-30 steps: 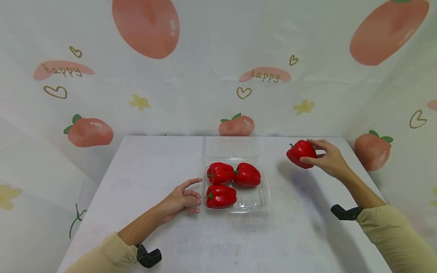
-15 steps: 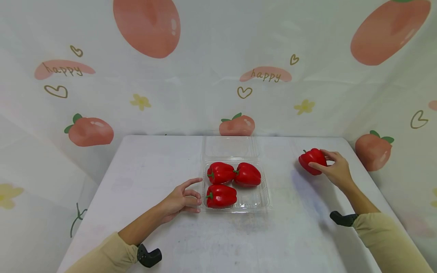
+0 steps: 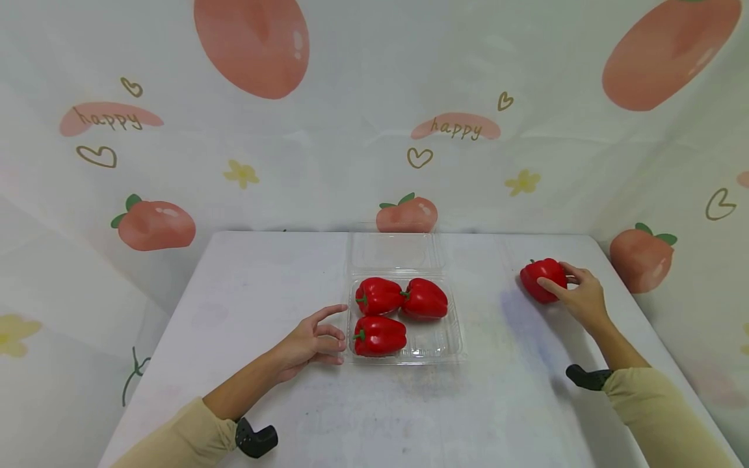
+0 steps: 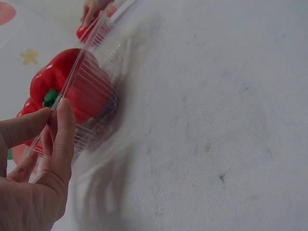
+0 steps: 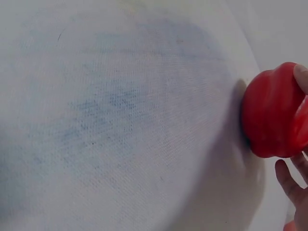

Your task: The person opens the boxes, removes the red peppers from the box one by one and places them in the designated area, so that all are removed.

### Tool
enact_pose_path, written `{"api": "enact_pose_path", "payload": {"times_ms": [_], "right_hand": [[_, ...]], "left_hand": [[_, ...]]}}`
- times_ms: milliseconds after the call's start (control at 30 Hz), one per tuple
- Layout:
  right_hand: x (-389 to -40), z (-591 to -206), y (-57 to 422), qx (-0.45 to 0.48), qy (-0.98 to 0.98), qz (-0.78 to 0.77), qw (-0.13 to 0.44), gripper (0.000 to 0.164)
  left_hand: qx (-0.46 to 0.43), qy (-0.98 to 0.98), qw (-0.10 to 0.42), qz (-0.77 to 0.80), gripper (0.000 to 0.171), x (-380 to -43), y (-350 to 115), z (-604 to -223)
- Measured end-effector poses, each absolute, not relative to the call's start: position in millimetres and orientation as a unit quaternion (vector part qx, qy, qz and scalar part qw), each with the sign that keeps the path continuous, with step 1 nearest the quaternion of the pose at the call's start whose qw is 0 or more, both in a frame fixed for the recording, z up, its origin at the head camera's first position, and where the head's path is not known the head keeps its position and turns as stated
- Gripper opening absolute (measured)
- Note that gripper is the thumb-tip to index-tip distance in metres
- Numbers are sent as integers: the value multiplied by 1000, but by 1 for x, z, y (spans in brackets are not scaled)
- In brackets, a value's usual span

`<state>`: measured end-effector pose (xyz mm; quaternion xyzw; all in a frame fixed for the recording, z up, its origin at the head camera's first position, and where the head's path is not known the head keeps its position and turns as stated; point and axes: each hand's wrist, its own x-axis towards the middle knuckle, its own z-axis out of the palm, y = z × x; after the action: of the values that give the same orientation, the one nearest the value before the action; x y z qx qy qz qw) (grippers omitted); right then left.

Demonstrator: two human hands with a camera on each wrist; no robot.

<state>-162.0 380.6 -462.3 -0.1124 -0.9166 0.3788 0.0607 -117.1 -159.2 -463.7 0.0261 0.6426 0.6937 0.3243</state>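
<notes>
At the table's right side my right hand [image 3: 582, 296] grips a red bell pepper [image 3: 539, 279], thumb on the near side and fingers on the far side. In the right wrist view this bell pepper [image 5: 272, 113] is at or just above the table, its shadow close against it. My left hand [image 3: 307, 344] is at the left edge of a clear plastic container [image 3: 433, 341], fingers loosely bent and fingertips at the rim. The left wrist view shows the container's rim [image 4: 72, 77] passing by the fingertips. Inside lie three red bell peppers, including the near one [image 3: 380, 336].
The container's clear lid [image 3: 394, 252] lies folded back toward the far table edge. A white table [image 3: 269, 273] carries everything, with a printed cloth [image 3: 328, 149] hanging behind it. Black devices [image 3: 255, 440] are strapped at both wrists.
My right hand has moved right and toward me with its bell pepper, which has come lower, close to the table. My left hand and the container have stayed in place.
</notes>
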Motion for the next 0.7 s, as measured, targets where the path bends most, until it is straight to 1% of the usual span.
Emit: {"api": "enact_pose_path", "payload": {"times_ms": [100, 200, 400, 567, 700], "right_hand": [[-162, -461, 381, -113, -920, 372, 52, 82], [-162, -459, 380, -110, -923, 365, 54, 82], [-165, -450, 369, -87, -924, 359, 96, 81], [-166, -436, 347, -23, -925, 365, 106, 86], [-167, -429, 322, 48, -927, 363, 77, 92]], "left_hand": [[25, 642, 325, 694, 76, -117, -159, -463], [24, 642, 324, 694, 76, -117, -159, -463], [21, 643, 324, 694, 76, -117, -160, -463], [26, 641, 325, 695, 76, -117, -160, -463], [26, 640, 325, 696, 76, -117, -159, -463]]}}
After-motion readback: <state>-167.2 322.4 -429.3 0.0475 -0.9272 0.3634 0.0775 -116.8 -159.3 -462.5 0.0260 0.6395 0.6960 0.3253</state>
